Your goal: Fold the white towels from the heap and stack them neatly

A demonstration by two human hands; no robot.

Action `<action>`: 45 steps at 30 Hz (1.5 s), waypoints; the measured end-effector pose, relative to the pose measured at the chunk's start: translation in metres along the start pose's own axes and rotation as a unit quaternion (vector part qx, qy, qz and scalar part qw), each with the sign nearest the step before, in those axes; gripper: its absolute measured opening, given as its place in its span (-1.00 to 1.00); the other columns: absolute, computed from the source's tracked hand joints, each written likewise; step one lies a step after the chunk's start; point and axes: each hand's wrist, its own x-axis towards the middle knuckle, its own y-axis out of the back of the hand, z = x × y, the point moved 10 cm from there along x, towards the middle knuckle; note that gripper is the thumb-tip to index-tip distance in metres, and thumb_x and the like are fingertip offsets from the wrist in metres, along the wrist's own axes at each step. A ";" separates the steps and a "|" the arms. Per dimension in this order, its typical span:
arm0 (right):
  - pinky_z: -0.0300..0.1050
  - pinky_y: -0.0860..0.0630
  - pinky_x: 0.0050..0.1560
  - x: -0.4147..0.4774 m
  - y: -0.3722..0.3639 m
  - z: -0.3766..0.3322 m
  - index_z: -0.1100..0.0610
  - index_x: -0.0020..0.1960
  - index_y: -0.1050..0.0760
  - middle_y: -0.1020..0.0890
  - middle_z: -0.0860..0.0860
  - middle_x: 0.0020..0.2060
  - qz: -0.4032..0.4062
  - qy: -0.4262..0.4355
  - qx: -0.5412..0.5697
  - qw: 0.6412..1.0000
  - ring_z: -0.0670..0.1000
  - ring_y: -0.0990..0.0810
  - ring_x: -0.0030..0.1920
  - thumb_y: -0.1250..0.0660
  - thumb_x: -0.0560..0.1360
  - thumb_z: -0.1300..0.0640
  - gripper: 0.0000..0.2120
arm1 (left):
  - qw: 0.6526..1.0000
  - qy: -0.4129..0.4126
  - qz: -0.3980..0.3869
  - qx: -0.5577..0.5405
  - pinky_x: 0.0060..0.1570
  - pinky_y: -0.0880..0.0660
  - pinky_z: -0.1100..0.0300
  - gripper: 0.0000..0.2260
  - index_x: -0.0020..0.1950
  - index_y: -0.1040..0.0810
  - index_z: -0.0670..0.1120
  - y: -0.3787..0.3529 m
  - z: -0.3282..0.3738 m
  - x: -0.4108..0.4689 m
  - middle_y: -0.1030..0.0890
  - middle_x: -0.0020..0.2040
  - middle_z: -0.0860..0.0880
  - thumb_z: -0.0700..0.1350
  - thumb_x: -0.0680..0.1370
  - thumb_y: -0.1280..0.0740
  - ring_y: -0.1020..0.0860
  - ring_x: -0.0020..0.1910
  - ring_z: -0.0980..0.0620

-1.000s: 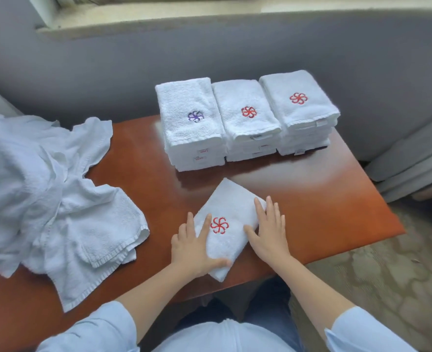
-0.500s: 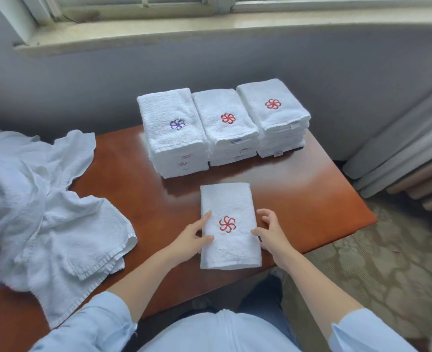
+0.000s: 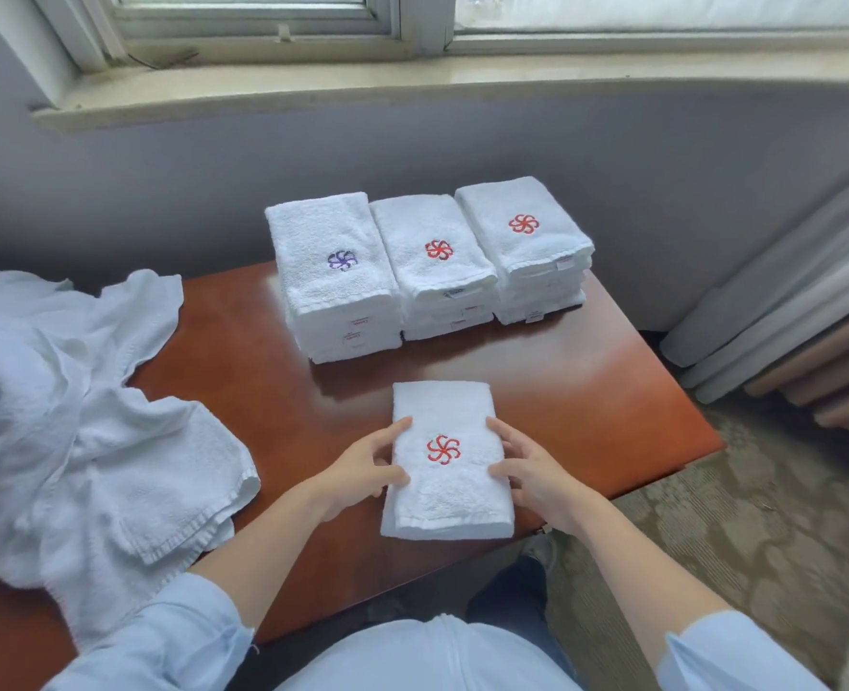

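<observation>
Compared with one second ago, the folded towel (image 3: 442,406) lies square instead of slanted, its long sides pointing at the stacks (image 3: 434,251), and both grips sit at its edges instead of pressing flat on top

Position: the folded towel rests on the surface (image 3: 587,391) near the front edge, well apart from the stacks at the far side and beside the heap (image 3: 73,431) on the left

Grip state: the left grip (image 3: 362,471) grasps the left long edge, thumb on top and fingers curled at the edge. The right grip (image 3: 532,471) grasps the right long edge in the same way. Whether the fingertips reach under the cloth cannot be seen

Handling, as a judgement:
- Light, soft and limp; thick terry cloth, neither slippery nor fragile
- Loose layers are likely to sag or fall open if lifted by one end
- Take hold at mid-length on both long edges, fingers below and thumbs above, so that all layers are clamped; carry level

Count:
- Folded towel in the grips: one
- Stacks: three, side by side and touching; each holds several towels, exact number not readable
- Emblems (image 3: 443,449) in view: four, three red and one purple
- Heap: one; its loose towels overlap and cannot be counted
</observation>
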 end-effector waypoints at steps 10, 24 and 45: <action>0.09 -0.58 0.19 -0.029 0.027 -0.085 -0.17 0.41 -0.36 -0.56 0.02 0.26 0.024 0.144 0.015 0.989 0.03 -0.61 0.20 -0.33 0.35 0.40 -0.26 | 0.989 -0.146 0.006 -0.021 0.16 -0.50 0.02 -0.24 0.55 -0.22 0.16 0.008 0.101 -0.009 -0.55 0.15 -0.03 -0.37 0.49 -0.38 -0.47 -0.05 -0.02; -0.12 -0.57 0.03 0.011 0.033 -0.282 -0.22 0.36 -0.38 -0.56 -0.12 0.27 -0.028 0.262 -0.081 0.961 -0.04 -0.63 0.13 -0.27 0.24 0.31 -0.24 | 0.963 -0.224 0.140 0.046 -0.32 -0.39 0.46 -0.24 0.51 -0.21 0.35 0.096 0.246 0.018 -0.45 -0.17 0.18 -0.26 0.49 -0.39 -0.44 -0.38 0.30; -0.41 -0.45 -0.25 0.183 0.013 -0.315 -0.13 0.51 -0.28 -0.35 -0.23 0.34 -0.070 0.156 -0.218 0.961 -0.35 -0.48 0.13 -0.19 0.37 0.42 -0.20 | 0.974 -0.009 0.198 0.112 -0.12 -0.51 0.22 -0.20 0.58 0.04 0.27 0.158 0.215 0.139 -0.26 0.48 -0.06 -0.28 0.51 -0.23 -0.50 -0.05 0.12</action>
